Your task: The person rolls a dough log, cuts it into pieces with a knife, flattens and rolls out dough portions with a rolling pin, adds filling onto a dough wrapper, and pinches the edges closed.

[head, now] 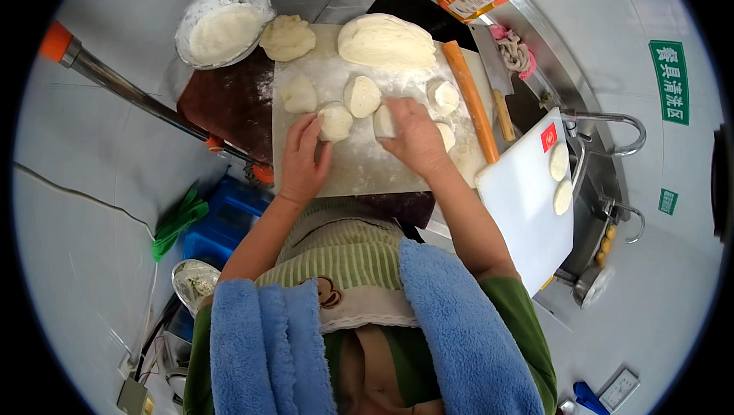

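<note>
On a floured board (355,168) lie several small dough pieces. My left hand (305,157) touches the left side of a round dough piece (336,122) with its fingertips. The fingers of my right hand (414,134) curl over another dough piece (385,122), partly hidden beneath them. Between and above the hands sits a dough piece (363,96), with a flatter one (299,93) to its left. Two more, one upright at the right (444,98) and one partly covered (445,135), lie beyond my right hand. A large dough mass (387,42) rests at the board's far edge.
A wooden rolling pin (471,102) lies along the board's right side, near a cleaver (494,65). A flour bowl (223,28) and a dough lump (288,38) stand far left. At right, a white cutting board (527,185) holds two flat dough rounds beside a sink.
</note>
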### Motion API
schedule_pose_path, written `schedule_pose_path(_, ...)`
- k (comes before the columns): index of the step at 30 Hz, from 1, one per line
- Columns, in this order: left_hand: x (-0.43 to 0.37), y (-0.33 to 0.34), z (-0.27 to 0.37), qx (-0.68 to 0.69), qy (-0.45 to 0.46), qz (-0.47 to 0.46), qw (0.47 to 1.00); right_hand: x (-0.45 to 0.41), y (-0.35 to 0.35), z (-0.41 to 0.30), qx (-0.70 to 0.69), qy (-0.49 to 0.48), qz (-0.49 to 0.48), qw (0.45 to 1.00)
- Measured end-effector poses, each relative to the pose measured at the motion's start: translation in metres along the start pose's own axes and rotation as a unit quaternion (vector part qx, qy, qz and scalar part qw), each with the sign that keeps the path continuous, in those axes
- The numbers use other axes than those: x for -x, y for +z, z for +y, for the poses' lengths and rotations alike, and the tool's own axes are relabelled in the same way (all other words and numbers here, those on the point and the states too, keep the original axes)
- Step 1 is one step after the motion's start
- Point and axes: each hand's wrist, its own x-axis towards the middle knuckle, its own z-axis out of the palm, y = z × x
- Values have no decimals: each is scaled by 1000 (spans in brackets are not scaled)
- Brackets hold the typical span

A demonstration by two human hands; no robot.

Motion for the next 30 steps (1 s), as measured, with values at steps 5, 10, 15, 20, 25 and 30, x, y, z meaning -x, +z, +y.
schedule_pose_path(5, 2, 0, 1, 6, -9, 6, 1000, -1, -2, 56, -656, 196, 27, 728)
schedule_pose_path(10, 3, 0, -2, 16, -15, -1, 1000, 13, -4, 58, -391, 148, -8, 908)
schedule_pose_path(15, 3, -2, -2, 9, 3, 1, 1000, 18, -5, 24, -32, 118, 59, 991)
schedule_pose_path(20, 1, -10, -4, -8, 16, 6, 1000, -6, -13, 10, 11, 79, 84, 993)
schedule_pose_path(25, -44, -33, 4, -150, -4, 25, 988, -37, -11, -27, -14, -22, 66, 997)
schedule_pose_path(30, -76, -33, -40, -127, -24, -66, 989, -49, -7, -24, -25, 19, -48, 998)
